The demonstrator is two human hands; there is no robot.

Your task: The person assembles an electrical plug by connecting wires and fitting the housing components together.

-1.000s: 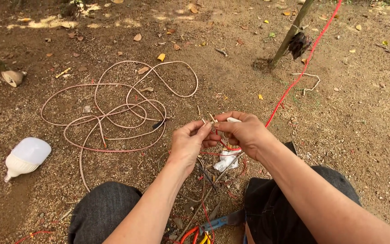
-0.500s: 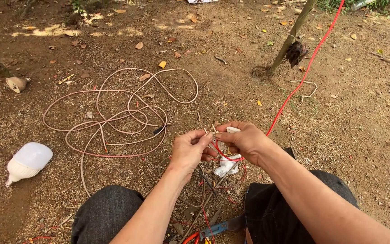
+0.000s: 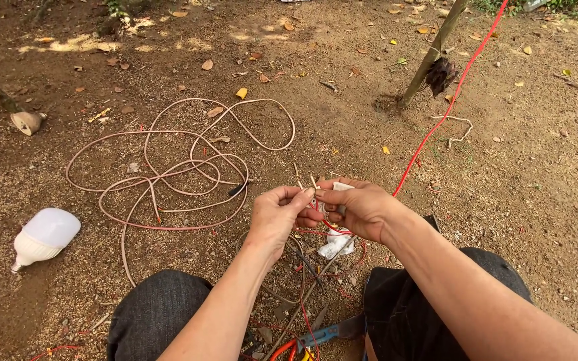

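Note:
My left hand (image 3: 277,215) and my right hand (image 3: 354,208) meet in front of my knees, fingertips pinched together on the stripped ends of a red wire (image 3: 429,131). Bare wire ends stick up between the fingers. The red wire runs from my hands up and right across the dirt past a wooden stake (image 3: 431,55). A small white part (image 3: 337,245) hangs just under my right hand. How the wire ends join is hidden by my fingers.
A tangled coil of pinkish cable (image 3: 168,174) lies on the dirt to the left. A white bulb (image 3: 43,235) lies at lower left, a bell-shaped object (image 3: 27,122) beyond it. Pliers with blue and orange handles (image 3: 316,337) and loose wires lie between my knees.
Both hands stay pinched on the wire ends with small finger movements. The view has shifted slightly, so the ground appears a little lower in frame.

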